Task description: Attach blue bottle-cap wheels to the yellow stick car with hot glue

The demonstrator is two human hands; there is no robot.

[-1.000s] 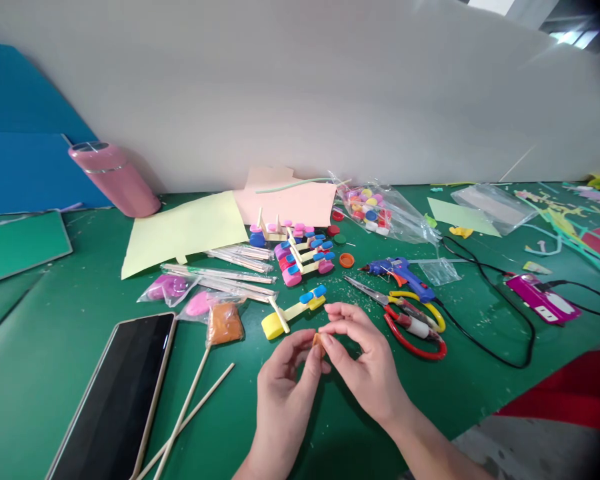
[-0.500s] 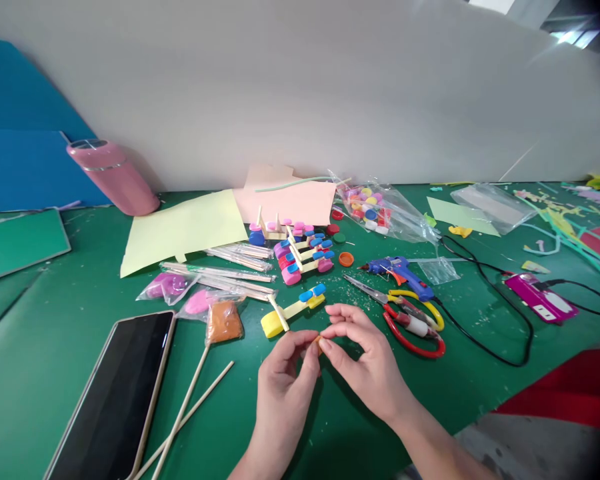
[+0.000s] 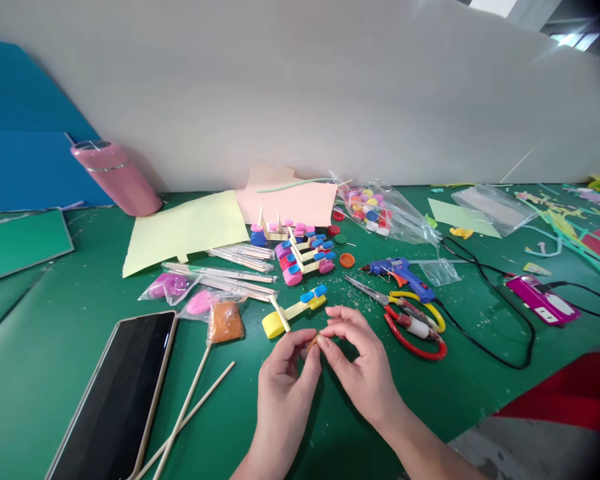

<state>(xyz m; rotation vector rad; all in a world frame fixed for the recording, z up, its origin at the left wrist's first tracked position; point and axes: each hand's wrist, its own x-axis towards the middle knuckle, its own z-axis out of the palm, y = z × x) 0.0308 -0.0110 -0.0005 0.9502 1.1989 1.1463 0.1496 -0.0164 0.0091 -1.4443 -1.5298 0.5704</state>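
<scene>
Between my fingertips is a small orange-brown piece of clay (image 3: 312,343), mostly covered by the fingers. My left hand (image 3: 286,387) pinches it from the left, thumb against forefinger. From the right, my right hand (image 3: 363,363) pinches at the same piece, its fingertips touching those of the left. Just beyond the hands lies a yellow piece with blue ovals and a pale stick (image 3: 293,311). A packet of orange-brown clay (image 3: 226,322) rests to the left, over the end of a wooden stick (image 3: 190,393).
Scissors (image 3: 415,320) and a blue glue gun (image 3: 403,275) lie right of the hands, its black cord trailing to a purple box (image 3: 543,300). A phone (image 3: 115,400) lies left. Behind are pink-and-blue pieces (image 3: 305,257), a bag of caps (image 3: 375,210) and a pink bottle (image 3: 120,179).
The fingers have shifted slightly around the small clay piece, which now shows more toward the left fingertips. The whole view has moved very slightly.
</scene>
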